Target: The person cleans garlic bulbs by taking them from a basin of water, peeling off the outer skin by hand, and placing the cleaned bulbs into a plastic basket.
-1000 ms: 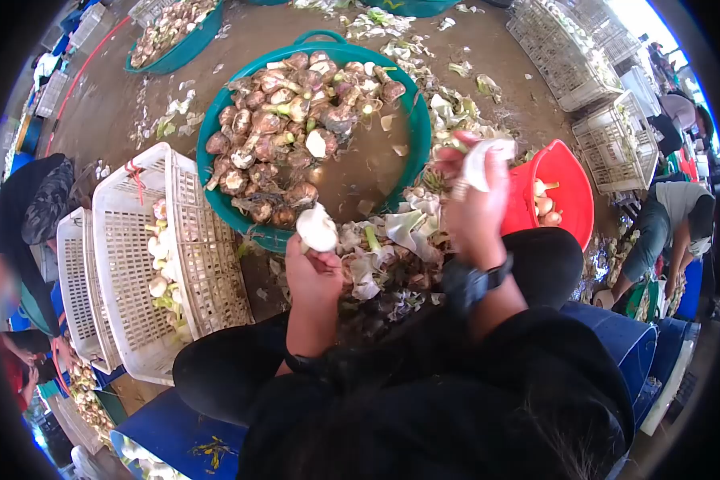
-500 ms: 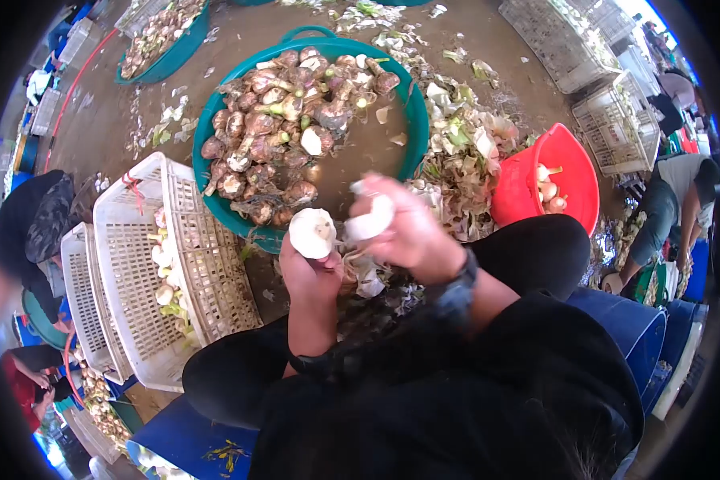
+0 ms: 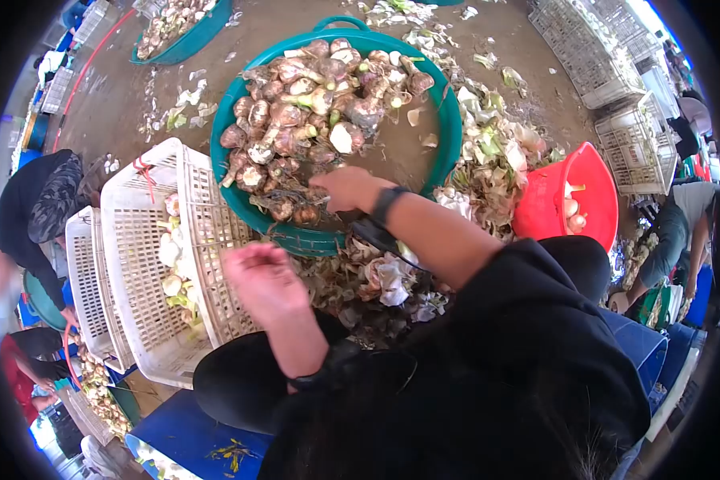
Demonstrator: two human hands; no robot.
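My right hand (image 3: 349, 190) reaches over the near rim of the round green tub (image 3: 454, 132). Its fingers are curled at the dirty, purple-tinged garlic bulbs (image 3: 288, 116); what they grip is hidden. A dark band circles that wrist. Beside the white crate (image 3: 148, 264), my left hand (image 3: 264, 280) is raised with the wrist turned up. Motion smears its fingers, and no bulb shows in it. Pale peeled bulbs (image 3: 170, 250) lie inside the crate. One white cut bulb (image 3: 346, 138) sits among the dirty ones in the tub.
A red bucket (image 3: 564, 196) with a few peeled bulbs stands at the right. Skins and leaves (image 3: 488, 152) heap beside the tub. More crates (image 3: 588, 48) stand at the upper right, another green tub (image 3: 184, 36) at the upper left. People work at both sides.
My left hand has moved left toward the white crate, and the peeled bulb it held no longer shows in it. My right hand has gone from beside that bulb into the tub.
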